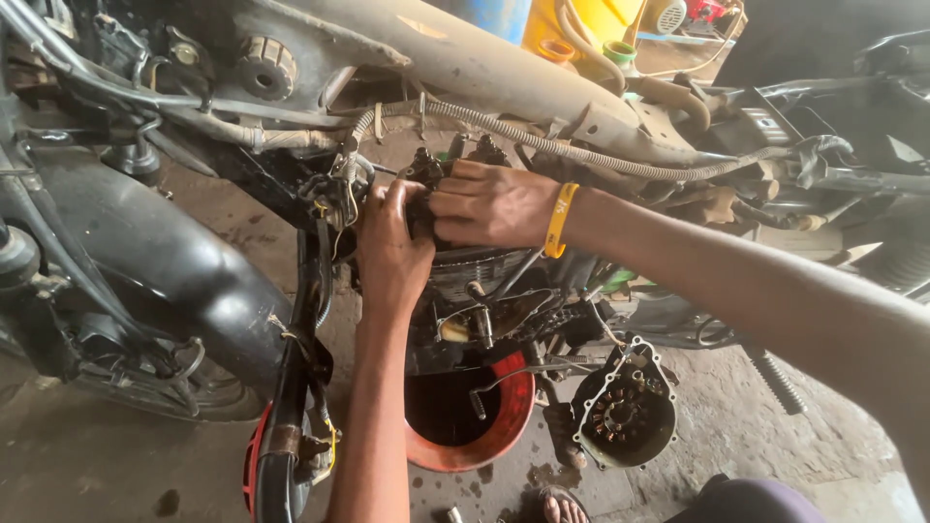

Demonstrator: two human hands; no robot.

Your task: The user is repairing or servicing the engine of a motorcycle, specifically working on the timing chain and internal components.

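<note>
A stripped motorcycle stands in front of me, its finned black engine block (475,271) exposed under the frame tube (504,73). My left hand (392,247) is closed on the dark engine top part (424,169) from the left. From the right, my right hand (494,203), with a yellow wristband (560,220), grips the same part. Both hands meet on it, so its shape is mostly hidden. A ribbed hose (542,140) runs just above my hands.
Under the engine sits a red basin (509,426) of dark oil. A removed round engine cover (625,412) with coils hangs at lower right. The black front mudguard (165,261) fills the left. A sandalled foot (562,506) shows at the bottom; yellow containers (591,19) stand behind.
</note>
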